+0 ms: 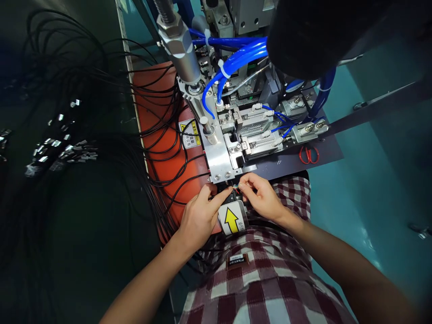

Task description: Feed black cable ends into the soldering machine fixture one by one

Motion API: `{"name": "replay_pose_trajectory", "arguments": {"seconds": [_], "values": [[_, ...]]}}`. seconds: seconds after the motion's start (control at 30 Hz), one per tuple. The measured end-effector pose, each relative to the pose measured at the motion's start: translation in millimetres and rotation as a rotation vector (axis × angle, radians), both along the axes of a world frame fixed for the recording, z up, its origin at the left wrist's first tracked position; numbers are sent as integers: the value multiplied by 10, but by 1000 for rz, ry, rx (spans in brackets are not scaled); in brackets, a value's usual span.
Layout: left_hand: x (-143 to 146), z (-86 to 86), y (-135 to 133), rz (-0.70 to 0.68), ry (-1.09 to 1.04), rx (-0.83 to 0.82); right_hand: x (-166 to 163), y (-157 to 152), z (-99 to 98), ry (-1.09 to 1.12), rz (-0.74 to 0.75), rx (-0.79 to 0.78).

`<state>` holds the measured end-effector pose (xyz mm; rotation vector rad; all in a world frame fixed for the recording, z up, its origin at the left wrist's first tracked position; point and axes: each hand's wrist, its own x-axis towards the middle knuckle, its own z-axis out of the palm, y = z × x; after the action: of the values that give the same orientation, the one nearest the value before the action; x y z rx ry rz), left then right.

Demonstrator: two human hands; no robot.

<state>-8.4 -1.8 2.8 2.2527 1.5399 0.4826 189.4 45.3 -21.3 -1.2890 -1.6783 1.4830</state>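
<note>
Thin coloured wires, with red and green among them, show between my two hands at the front end of the metal machine. The fingertips of my right hand pinch these wires from the right. From the left, my left hand reaches in with its index fingertip against the wires. Its other fingers are curled, and what they hold is hidden. Just below the fingertips sits a plate with a yellow arrow. A silver machine block stands directly above both hands.
Black cables run across an orange-red surface on the left, toward a bundle with shiny connectors. Red-handled scissors lie on the grey plate at right. Blue air tubes arch over the pneumatic cylinders.
</note>
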Motion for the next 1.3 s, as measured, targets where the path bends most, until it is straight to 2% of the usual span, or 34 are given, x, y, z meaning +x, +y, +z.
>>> {"name": "replay_pose_trajectory", "arguments": {"seconds": [0.93,1.13,1.3], "values": [[7,2,-10,5,29,22,-31,9,45,2,-21,-91],[13,-1,-9,5,58,21,-38,-17,51,-68,-25,13],[12,-1,-3,7,58,26,-37,-47,-26,-64,-35,119]]}}
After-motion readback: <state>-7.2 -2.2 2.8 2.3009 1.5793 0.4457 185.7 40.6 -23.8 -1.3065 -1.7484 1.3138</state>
